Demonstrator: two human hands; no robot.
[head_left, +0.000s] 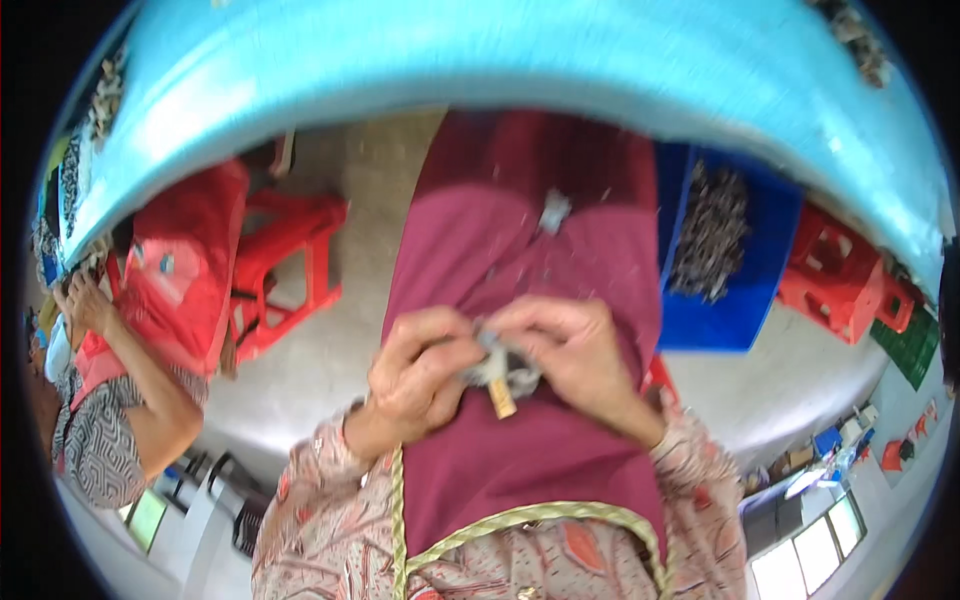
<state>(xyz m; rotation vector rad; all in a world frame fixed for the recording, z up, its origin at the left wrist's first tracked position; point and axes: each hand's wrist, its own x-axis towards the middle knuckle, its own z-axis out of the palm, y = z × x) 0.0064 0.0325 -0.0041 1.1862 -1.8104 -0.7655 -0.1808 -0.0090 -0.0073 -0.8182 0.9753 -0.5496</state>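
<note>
Bright blue worktop (480, 50) sits in front of the worker, pale grey floor (350, 230) below it. Small grey piece (495, 366) is off the worktop, held up between both hands over the lap; tan strip (503, 399) pokes out of its near side. Bit blurred, so I can't make out its exact shape.

Left hand (425, 372): fingers curled in, thumb and fingertips closed on the left side of the piece. Right hand (572, 350): fingers bent over, pinching from the right. Fingertips of the two hands nearly meet; exact contact points hidden.

Under the hands: maroon apron (540, 465) with a braided yellowish edge, over a patterned shirt (320, 510). Small pale scrap (554, 211) lies on the apron, toward the worktop.

Right of the legs: blue bin (715, 336) holding a heap of dark grey pieces (712, 235). Red stool (830, 270) just beyond it. Another red stool (290, 260) over on the left.

Further left, a co-worker in a red apron (190, 275), one hand (88, 303) at the worktop edge, near more dark pieces (105, 95). Bright windows (815, 555) behind, on the right.
</note>
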